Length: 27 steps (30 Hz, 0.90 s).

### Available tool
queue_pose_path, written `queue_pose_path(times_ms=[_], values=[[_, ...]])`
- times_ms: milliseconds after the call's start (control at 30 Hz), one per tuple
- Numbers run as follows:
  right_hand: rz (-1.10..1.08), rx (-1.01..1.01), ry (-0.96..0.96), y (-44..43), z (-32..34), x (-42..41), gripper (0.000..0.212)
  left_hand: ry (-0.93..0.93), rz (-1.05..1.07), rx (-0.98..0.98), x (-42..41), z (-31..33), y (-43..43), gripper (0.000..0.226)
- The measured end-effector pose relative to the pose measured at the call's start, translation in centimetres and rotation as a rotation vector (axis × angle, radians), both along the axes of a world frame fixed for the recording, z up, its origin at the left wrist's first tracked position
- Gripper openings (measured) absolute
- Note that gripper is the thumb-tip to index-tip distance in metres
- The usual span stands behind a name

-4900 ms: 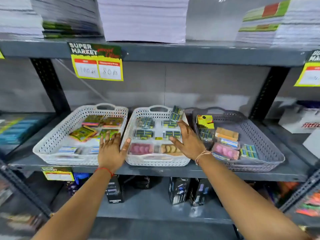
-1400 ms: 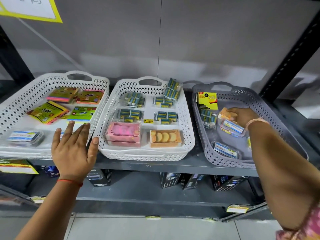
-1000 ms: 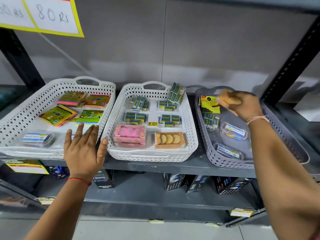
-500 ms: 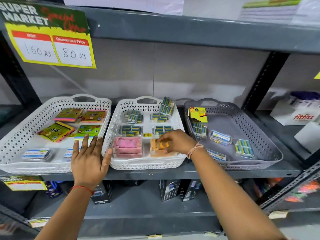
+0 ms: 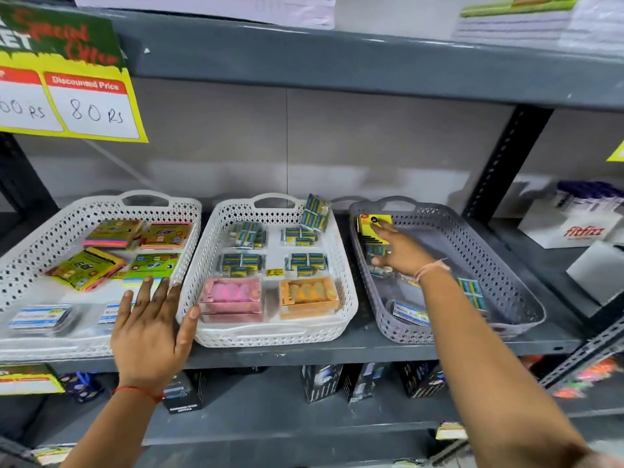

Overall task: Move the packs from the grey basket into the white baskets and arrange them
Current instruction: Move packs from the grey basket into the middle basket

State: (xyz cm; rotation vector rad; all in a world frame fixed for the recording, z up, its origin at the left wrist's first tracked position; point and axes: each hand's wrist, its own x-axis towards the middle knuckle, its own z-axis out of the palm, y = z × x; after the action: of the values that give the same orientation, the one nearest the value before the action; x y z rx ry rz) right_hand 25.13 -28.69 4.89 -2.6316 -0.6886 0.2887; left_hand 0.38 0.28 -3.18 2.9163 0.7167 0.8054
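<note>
Grey basket [image 5: 479, 231]: right hand [image 5: 400, 253] spread, reaching yellow pack [image 5: 371, 224]; left hand [image 5: 152, 322] flat, empty. Could topple leaning pack.

Grey shelf [image 5: 337, 349]: 2 white baskets [image 5: 277, 332], 1 grey basket [image 5: 472, 251].

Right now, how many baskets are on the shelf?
3. A white basket on the left, another white basket in the middle, and a grey basket on the right, where the right hand reaches in.
</note>
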Motion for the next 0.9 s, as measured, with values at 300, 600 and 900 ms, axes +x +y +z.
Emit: queue_pose_path(times_ms=[300,600,900], values=[[0.183,-0.606,-0.136,0.8,-3.3,4.4,0.066,-0.068,0.024,0.045,0.2,-0.4,0.0,0.079],[0.083,-0.57,0.05,0.0,-2.9,5.3,0.065,-0.079,0.028,0.048,0.2,-0.3,-0.1,0.076],[0.111,-0.526,-0.236,-0.8,-2.9,4.4,0.063,-0.014,0.019,0.015,-0.2,0.3,-0.2,0.082]])
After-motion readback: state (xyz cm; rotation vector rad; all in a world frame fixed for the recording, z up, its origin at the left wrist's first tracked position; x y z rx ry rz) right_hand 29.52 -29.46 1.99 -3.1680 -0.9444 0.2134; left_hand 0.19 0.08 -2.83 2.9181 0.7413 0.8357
